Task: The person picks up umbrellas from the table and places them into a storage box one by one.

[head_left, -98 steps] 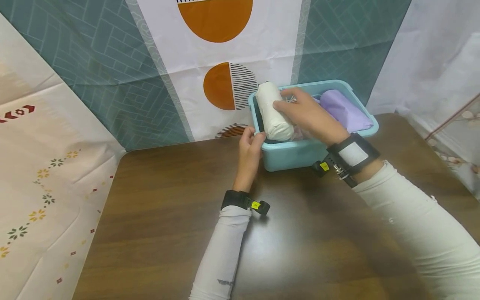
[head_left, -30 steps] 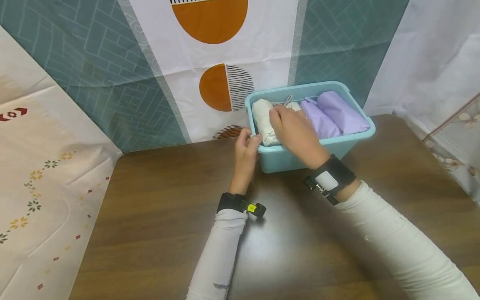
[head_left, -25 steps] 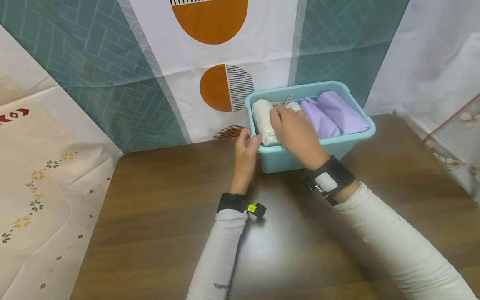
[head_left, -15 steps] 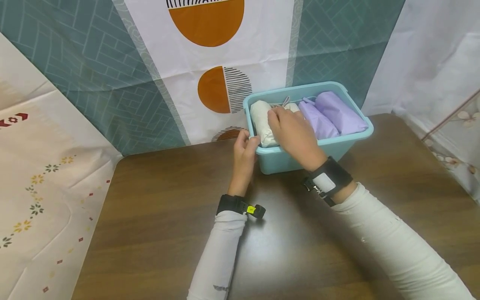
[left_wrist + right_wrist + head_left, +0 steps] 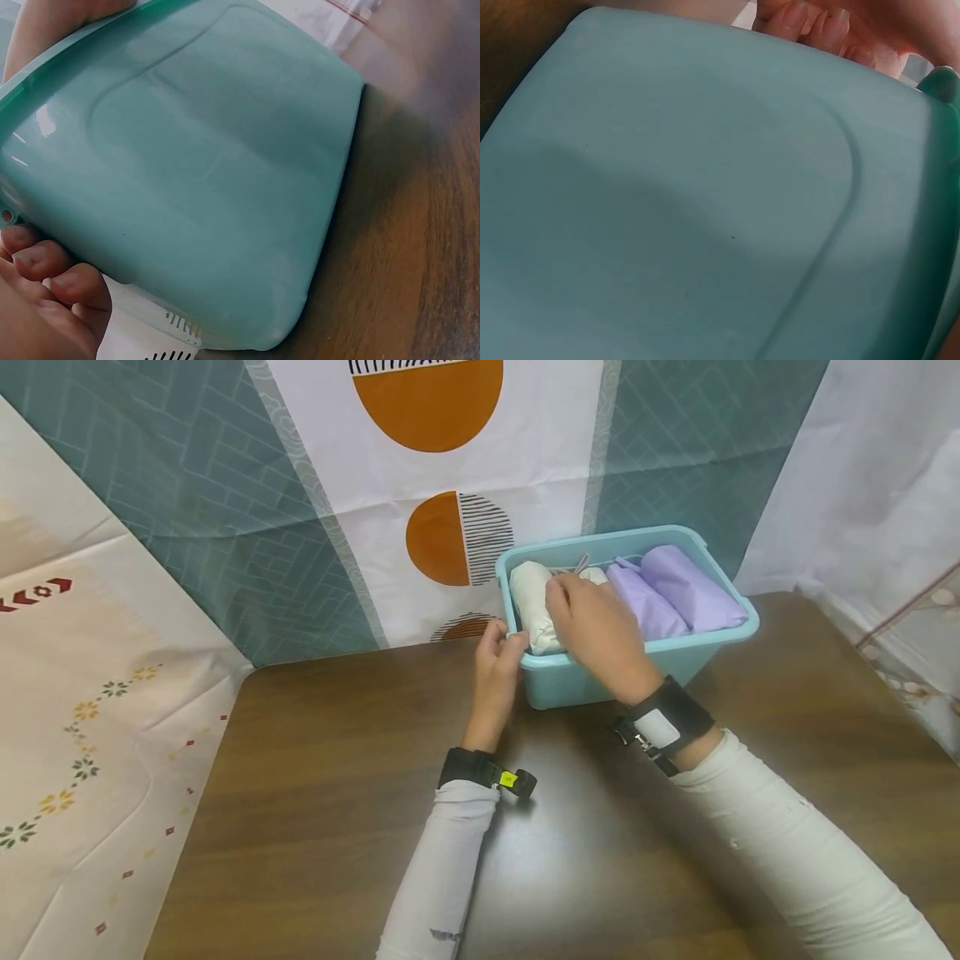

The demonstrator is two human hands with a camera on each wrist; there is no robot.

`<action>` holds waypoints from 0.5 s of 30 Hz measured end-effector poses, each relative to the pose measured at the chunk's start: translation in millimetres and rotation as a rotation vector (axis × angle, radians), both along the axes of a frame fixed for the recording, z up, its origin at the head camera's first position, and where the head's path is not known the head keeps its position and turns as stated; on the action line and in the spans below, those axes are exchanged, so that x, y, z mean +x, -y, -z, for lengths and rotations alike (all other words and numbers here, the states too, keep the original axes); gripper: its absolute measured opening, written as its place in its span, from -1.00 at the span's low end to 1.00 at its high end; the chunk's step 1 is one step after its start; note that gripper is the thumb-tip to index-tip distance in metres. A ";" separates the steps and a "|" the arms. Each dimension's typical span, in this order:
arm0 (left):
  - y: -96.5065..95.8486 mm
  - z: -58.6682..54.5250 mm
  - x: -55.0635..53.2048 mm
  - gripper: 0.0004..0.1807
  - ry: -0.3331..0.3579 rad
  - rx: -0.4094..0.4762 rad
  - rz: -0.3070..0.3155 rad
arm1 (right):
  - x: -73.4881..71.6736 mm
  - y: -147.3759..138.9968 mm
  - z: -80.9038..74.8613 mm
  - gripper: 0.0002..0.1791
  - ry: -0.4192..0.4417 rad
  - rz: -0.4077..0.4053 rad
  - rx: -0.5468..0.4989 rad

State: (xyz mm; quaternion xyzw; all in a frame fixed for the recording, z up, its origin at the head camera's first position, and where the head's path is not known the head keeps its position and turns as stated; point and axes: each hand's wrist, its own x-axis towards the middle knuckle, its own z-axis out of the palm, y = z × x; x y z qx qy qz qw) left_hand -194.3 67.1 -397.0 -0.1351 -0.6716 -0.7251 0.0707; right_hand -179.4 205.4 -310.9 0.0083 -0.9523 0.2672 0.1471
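A light-blue plastic bin (image 5: 570,685) stands near the table's back edge. My left hand (image 5: 495,681) grips its left rim, thumb on top and fingers curled outside; the left wrist view shows those curled fingers (image 5: 67,285) beside the bin wall. Inside, at the left, lies a white rolled bundle (image 5: 534,610). My right hand (image 5: 600,627) reaches in just right of it, fingers bent downward; its fingertips are hidden, so I cannot tell what they hold. Another white bundle (image 5: 594,575) shows partly behind that hand. Two purple bundles (image 5: 686,585) fill the right side.
The brown wooden table (image 5: 337,777) extends in front and to the left of the bin. A patterned cloth (image 5: 360,527) hangs directly behind it. White floral cloths (image 5: 112,735) hang at both sides. A thin cord loop (image 5: 582,562) sticks up at the bin's back.
The right hand held the white rolled bundle tilted above the bin 3.3 s ago; the bundle now lies down inside. Over the last second both hands have stayed in place; the view shifted slightly.
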 end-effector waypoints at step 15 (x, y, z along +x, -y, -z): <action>1.9 -0.1 0.3 -0.77 0.005 -0.022 0.007 | 4.1 4.8 3.6 -0.45 -0.051 0.049 0.028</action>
